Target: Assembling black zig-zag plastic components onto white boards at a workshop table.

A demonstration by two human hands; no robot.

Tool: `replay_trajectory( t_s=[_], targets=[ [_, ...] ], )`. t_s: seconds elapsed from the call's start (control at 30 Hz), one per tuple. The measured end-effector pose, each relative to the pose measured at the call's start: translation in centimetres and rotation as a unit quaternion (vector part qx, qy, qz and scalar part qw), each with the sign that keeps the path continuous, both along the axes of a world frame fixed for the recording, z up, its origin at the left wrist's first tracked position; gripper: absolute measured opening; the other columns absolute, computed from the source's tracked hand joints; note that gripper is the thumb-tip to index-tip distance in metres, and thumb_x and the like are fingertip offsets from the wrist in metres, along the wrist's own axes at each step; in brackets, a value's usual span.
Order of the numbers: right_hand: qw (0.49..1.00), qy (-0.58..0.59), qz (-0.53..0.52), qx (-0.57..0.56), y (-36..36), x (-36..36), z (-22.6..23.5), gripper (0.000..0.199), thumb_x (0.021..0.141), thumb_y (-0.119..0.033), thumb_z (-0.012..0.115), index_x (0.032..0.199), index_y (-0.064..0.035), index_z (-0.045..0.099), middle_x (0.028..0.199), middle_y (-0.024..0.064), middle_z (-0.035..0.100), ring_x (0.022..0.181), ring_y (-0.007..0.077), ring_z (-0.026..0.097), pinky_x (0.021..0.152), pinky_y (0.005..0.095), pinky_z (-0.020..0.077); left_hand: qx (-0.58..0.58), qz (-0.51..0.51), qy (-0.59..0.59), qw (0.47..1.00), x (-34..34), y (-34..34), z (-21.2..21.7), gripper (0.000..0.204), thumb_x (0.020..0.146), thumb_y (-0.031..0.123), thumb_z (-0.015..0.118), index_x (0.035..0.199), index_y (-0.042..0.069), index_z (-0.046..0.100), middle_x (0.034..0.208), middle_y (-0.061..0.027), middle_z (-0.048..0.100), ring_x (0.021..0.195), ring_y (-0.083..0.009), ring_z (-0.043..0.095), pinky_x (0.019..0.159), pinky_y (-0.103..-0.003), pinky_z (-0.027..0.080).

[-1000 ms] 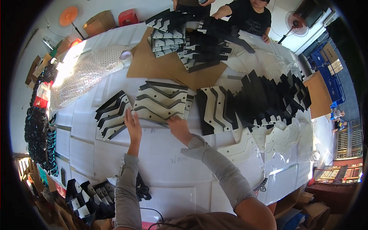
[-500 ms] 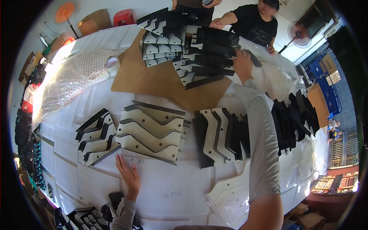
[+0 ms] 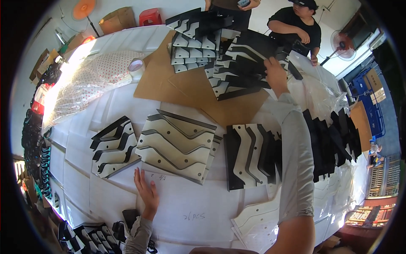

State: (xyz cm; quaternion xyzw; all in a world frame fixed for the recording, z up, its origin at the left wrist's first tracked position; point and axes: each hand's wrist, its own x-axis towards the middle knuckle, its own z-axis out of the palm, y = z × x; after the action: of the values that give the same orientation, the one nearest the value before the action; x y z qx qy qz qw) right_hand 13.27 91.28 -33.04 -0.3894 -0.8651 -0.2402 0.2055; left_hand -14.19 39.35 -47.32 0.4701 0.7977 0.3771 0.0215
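My left hand (image 3: 146,195) lies with fingers stretched out on a white sheet, just below the near corner of a stack of cream panels (image 3: 175,146) with dark zigzag strips. A smaller stack of similar panels (image 3: 115,148) sits beside it to the left. Far off to the right, my right hand (image 3: 277,75) has its fingers bent round the right edge of a black-and-cream panel (image 3: 256,42), which tilts on top of a pile. My right forearm partly hides another black-and-cream stack (image 3: 249,154) and the dark pieces beside it.
Brown cardboard (image 3: 158,86) lies under the far piles. More black pieces (image 3: 334,139) stand at the right, near a clear-wrapped panel (image 3: 256,213). Dotted plastic wrap (image 3: 93,72) and a tape roll (image 3: 136,67) are at left. Two people stand across the table.
The view has shifted, so things sit further right. My right hand's fingers have curled in at the panel's edge, and the panel now tilts. The person across has drawn an arm back from the pile.
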Motion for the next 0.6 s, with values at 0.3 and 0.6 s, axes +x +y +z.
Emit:
replay_trajectory(
  t_s=[0.3,0.6],
  targets=[
    [0.99,0.029,0.132,0.048,-18.4,5.8,3.6,0.022,0.058,-0.004,0.06,0.079,-0.0096,0.053,0.081,0.0046,0.046,0.079,0.0229,0.053,0.061,0.0345,0.0456,-0.04,0.02,0.081,0.996,0.3,0.0,-0.3,0.045,0.092,0.022,0.044,0.13,0.0,0.04,0.142,-0.0198,0.033,0.133,-0.0374,0.027,0.109,-0.051,0.019],
    [0.976,0.06,0.198,0.06,-25.9,5.7,6.3,0.022,0.052,-0.004,0.058,0.072,-0.0084,0.05,0.075,0.0051,0.043,0.07,0.023,0.05,0.056,0.0335,0.0435,-0.062,0.032,0.112,0.991,0.2,-0.2,0.0,0.045,0.089,0.022,0.047,0.129,0.003,0.04,0.142,-0.0171,0.034,0.133,-0.0359,0.028,0.109,-0.051,0.02]
  ],
)
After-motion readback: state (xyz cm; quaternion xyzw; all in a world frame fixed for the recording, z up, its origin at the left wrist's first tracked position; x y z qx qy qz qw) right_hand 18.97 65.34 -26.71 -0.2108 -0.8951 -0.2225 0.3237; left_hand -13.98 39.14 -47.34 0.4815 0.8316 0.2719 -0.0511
